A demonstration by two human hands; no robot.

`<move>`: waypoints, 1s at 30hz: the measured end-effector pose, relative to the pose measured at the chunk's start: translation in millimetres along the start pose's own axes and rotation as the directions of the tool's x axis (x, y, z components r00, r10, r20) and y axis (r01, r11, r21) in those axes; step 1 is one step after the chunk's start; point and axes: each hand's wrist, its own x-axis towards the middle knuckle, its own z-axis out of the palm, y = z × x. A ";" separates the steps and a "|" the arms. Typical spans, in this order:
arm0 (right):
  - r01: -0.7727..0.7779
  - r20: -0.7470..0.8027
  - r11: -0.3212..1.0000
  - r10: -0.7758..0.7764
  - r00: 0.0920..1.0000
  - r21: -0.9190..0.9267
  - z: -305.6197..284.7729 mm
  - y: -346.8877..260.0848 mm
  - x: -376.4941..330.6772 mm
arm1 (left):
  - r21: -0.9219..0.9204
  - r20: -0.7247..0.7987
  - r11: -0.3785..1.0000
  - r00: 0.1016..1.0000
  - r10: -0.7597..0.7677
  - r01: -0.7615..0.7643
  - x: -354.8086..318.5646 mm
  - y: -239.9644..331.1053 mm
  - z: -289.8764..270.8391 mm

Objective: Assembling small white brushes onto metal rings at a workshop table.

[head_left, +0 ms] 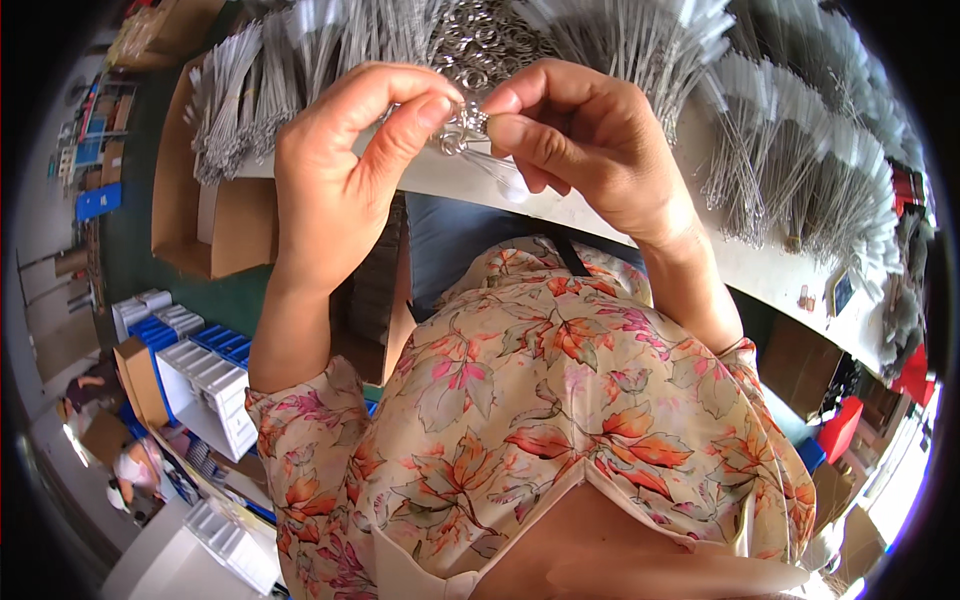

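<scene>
Both my hands are raised over the near edge of a white table [560, 207], close together. My left hand [335, 165] pinches a small metal ring [453, 143] between thumb and forefinger. My right hand [590, 130] has its thumb and forefinger closed at the other side of the same small metal pieces, with the other fingers curled. Thin wires with a pale tip [513, 188] hang below the ring between the hands. The fingers partly hide how ring and wires join. Just beyond lies a heap of shiny metal rings [490, 40].
Bundles of thin wires with pale, brush-like ends [800, 150] crowd the table on the right, and more bundles [250, 90] stand at the left. An open cardboard box [240, 225] is beside the table. White drawer units [205, 390] and other people [140, 465] are at the far left.
</scene>
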 end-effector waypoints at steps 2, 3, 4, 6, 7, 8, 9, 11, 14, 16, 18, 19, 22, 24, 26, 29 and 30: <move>0.126 -0.024 0.992 -0.126 0.992 -0.009 11.2 3.2 4.6 | -0.069 -0.032 0.992 0.994 -0.106 0.103 -5.6 3.3 -4.9; 0.140 -0.054 0.987 -0.145 0.988 -0.078 19.4 4.9 7.4 | -0.375 -0.110 0.923 0.984 -0.144 0.093 -7.8 -6.4 -2.8; 0.136 -0.027 0.988 -0.139 0.990 -0.075 26.2 11.8 12.1 | -0.641 -0.176 0.766 0.965 -0.196 0.038 -10.4 -14.1 -1.2; 0.290 -0.067 0.946 -0.301 0.951 -0.143 40.2 31.0 19.6 | -0.725 -0.213 0.689 0.948 -0.237 0.009 -18.0 -11.8 0.5; 0.340 -0.108 0.921 -0.364 0.925 -0.191 48.8 36.5 23.6 | -0.758 -0.244 0.652 0.931 -0.273 -0.008 -23.4 -6.8 1.4; 0.343 -0.077 0.922 -0.360 0.930 -0.178 53.1 41.2 27.1 | -0.794 -0.267 0.607 0.911 -0.313 -0.024 -28.2 -7.0 -1.7; 0.325 -0.052 0.898 -0.355 0.933 -0.295 54.8 44.2 32.2 | -0.737 -0.253 0.676 0.927 -0.277 0.001 -34.1 -16.1 -10.1; 0.258 -0.002 0.863 -0.288 0.958 -0.435 54.6 55.5 39.6 | -0.673 -0.296 0.738 0.896 -0.332 0.051 -40.3 -23.0 -24.0; 0.111 -0.014 0.866 -0.135 0.991 -0.487 42.4 89.2 35.7 | -0.540 -0.303 0.823 0.871 -0.387 0.178 -59.0 -29.9 -56.9; 0.007 0.022 0.865 0.005 1.000 -0.502 32.9 100.2 25.7 | -0.389 -0.191 0.864 0.889 -0.415 0.320 -83.6 -39.7 -77.8; -0.154 -0.032 0.865 0.158 0.987 -0.478 22.9 117.8 15.0 | -0.276 -0.039 0.815 0.841 -0.539 0.509 -110.6 -60.7 -79.3; -0.169 -0.021 0.859 0.182 0.983 -0.483 20.7 127.6 7.1 | -0.162 0.010 0.787 0.798 -0.602 0.596 -125.3 -79.8 -70.8; -0.272 -0.135 0.767 0.238 0.962 -0.582 20.2 137.8 -1.5 | 0.223 0.093 0.728 0.729 -0.678 0.649 -164.3 -139.4 -30.8; -0.216 -0.080 0.803 0.207 0.975 -0.555 17.1 140.2 -3.4 | 0.467 0.168 0.745 0.780 -0.603 0.476 -186.8 -183.2 -1.1; -0.223 -0.088 0.816 0.209 0.974 -0.533 13.1 148.6 -1.5 | 0.553 0.155 0.697 0.766 -0.624 0.456 -201.3 -220.6 17.7; -0.360 -0.156 0.815 0.325 0.933 -0.455 19.1 143.4 2.9 | 0.606 0.139 0.633 0.720 -0.680 0.481 -235.9 -294.2 25.4; -0.355 -0.164 0.801 0.316 0.934 -0.481 20.6 142.8 4.5 | 0.578 0.149 0.627 0.688 -0.710 0.522 -249.1 -316.9 30.3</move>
